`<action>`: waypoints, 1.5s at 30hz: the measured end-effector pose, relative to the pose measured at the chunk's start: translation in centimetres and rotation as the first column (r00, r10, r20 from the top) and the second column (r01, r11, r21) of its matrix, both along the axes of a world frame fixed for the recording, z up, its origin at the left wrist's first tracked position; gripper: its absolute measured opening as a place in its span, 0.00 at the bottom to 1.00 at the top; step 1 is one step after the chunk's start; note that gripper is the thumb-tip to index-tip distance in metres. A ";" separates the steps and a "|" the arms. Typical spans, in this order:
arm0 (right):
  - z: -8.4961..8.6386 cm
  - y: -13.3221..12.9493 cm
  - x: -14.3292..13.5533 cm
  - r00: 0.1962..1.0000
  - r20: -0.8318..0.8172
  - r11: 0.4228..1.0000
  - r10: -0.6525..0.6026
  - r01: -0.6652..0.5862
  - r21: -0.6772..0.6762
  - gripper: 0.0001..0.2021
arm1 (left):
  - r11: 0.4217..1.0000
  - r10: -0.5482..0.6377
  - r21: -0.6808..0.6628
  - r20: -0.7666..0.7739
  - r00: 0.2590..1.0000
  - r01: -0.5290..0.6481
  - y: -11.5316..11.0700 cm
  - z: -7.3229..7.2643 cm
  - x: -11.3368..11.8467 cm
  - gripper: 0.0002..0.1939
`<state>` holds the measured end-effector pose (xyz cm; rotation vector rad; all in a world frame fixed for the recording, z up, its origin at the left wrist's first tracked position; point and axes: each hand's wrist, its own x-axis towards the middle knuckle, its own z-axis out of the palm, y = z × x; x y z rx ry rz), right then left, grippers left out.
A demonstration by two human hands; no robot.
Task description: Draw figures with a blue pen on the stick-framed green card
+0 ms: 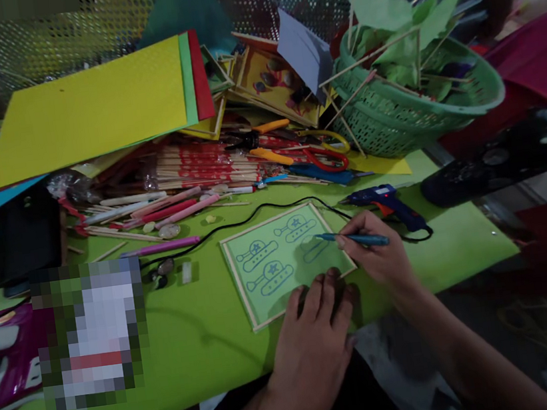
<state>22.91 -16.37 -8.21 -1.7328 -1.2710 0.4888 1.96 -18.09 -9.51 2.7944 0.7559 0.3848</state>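
Observation:
A pale green card (281, 264) framed with thin wooden sticks lies on the green table (195, 336). Blue tank drawings cover it. My right hand (378, 252) grips a blue pen (353, 239), its tip touching the card's right part beside a half-drawn outline. My left hand (316, 340) lies flat with spread fingers on the card's near right corner, holding nothing.
A blue glue gun (387, 202) with a black cable lies just behind my right hand. Behind it stands a green basket (412, 106) of paper leaves and sticks. Stacked coloured sheets (90, 111), bundled sticks (197, 164), pliers and scissors fill the back. A pink object (1, 355) sits left.

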 end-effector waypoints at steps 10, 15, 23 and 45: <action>0.1 -0.5 0.0 1.000 -0.018 1.000 -0.005 0.006 0.019 0.09 | 1.000 0.001 0.011 -0.019 1.000 -0.001 0.1 0.1 0.0 0.32; 0.1 -0.8 -0.1 0.999 -0.053 1.000 -0.004 0.004 0.006 0.09 | 1.000 0.010 0.010 -0.029 1.000 -0.010 0.1 0.3 0.0 0.33; 0.0 -0.7 0.0 0.987 -0.158 0.997 -0.036 0.046 0.055 0.08 | 1.000 0.010 0.021 -0.013 1.000 -0.009 0.0 0.0 0.0 0.33; 0.4 0.6 -0.4 0.990 -0.122 0.996 0.074 -0.080 -0.041 0.08 | 1.000 0.011 0.015 0.007 1.000 -0.011 0.0 -0.1 0.1 0.33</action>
